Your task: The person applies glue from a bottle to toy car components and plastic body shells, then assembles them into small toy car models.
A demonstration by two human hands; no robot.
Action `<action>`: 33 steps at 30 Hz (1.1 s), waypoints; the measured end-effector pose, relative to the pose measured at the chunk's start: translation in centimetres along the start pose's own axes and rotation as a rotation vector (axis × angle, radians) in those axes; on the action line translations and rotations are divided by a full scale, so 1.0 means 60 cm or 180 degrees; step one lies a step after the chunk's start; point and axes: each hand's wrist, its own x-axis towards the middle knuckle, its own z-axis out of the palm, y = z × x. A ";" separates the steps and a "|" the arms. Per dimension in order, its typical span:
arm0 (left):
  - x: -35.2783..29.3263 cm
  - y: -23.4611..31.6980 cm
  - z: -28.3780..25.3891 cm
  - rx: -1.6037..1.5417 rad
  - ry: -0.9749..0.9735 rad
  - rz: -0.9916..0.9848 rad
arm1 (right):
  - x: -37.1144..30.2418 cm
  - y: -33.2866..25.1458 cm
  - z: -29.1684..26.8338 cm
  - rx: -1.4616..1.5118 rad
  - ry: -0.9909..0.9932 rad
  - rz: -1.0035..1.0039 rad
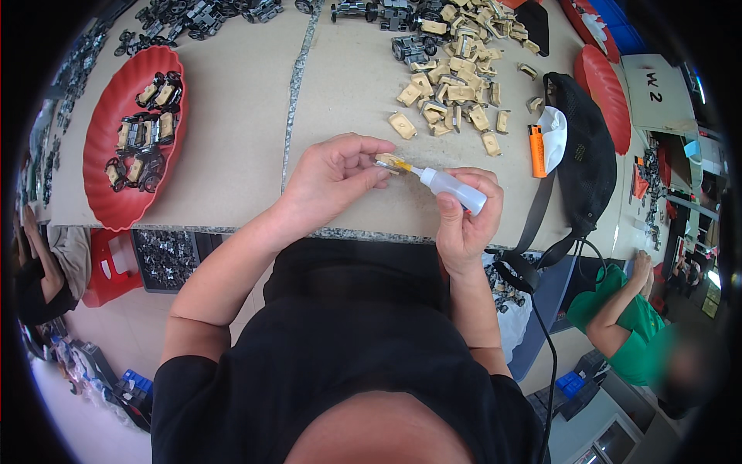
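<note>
My left hand (328,182) pinches a small tan plastic toy-car part (386,158) between thumb and fingertips, over the near part of the table. In my right hand (473,224) is a translucent white squeeze bottle (450,190), tilted so that its yellowish nozzle touches or nearly touches the tan part; I cannot tell which. Just beyond my hands lies a pile of similar tan parts (461,93), a few strewn loose at its near side. A red scalloped tray (100,155) to the left holds several dark wheeled chassis with tan parts (144,135) on them.
Dark wheeled chassis (205,17) are heaped along the far side. To the right lie an orange lighter (536,151), a black strapped bag (583,155) and another red tray (603,97). A seam (297,77) crosses the tabletop (232,116). A person in green (626,325) sits at the right.
</note>
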 end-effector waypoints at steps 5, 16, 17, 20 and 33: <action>0.000 0.001 -0.001 0.0003 -0.0007 0.0004 | 0.001 0.000 0.001 -0.0149 -0.0076 -0.0148; 0.000 0.004 -0.004 -0.0032 -0.0073 -0.0144 | 0.000 0.004 -0.001 -0.0252 -0.0025 -0.0185; 0.000 0.004 -0.004 -0.0031 -0.0074 -0.0145 | 0.000 0.004 0.000 -0.0198 0.0007 -0.0178; 0.000 0.006 -0.005 -0.0044 -0.0088 -0.0201 | 0.001 0.002 -0.001 -0.0203 -0.0002 -0.0155; 0.005 0.006 -0.006 -0.0109 -0.0059 -0.0092 | 0.000 0.005 -0.002 -0.0109 0.0032 -0.0069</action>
